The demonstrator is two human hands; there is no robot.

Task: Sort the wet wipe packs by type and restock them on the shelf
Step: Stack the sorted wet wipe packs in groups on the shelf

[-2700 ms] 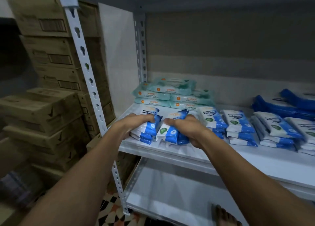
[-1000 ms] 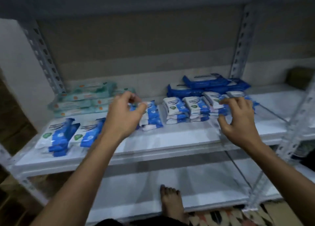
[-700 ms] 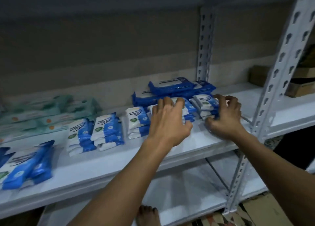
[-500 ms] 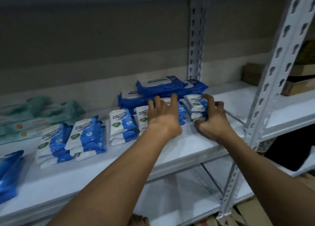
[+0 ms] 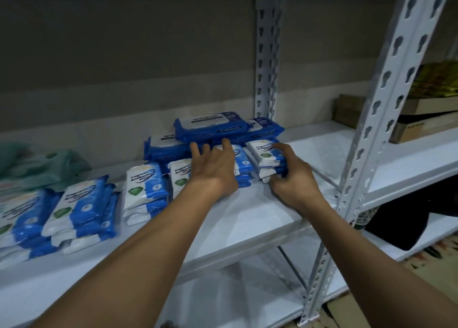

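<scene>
Blue "antabax" packs (image 5: 210, 127) (stacked rearmost)

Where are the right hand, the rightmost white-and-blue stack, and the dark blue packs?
right hand (image 5: 293, 179), head view, back of hand.
rightmost white-and-blue stack (image 5: 264, 150), head view, top pack's face.
dark blue packs (image 5: 210, 127), head view, top pack's label.

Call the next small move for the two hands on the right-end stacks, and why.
Probably nudge the rightmost stack left, flush with its neighbour. The right hand grips that stack at its front corner, the left hand lies flat on the neighbour, and a gap shows between them on the shelf.
</scene>
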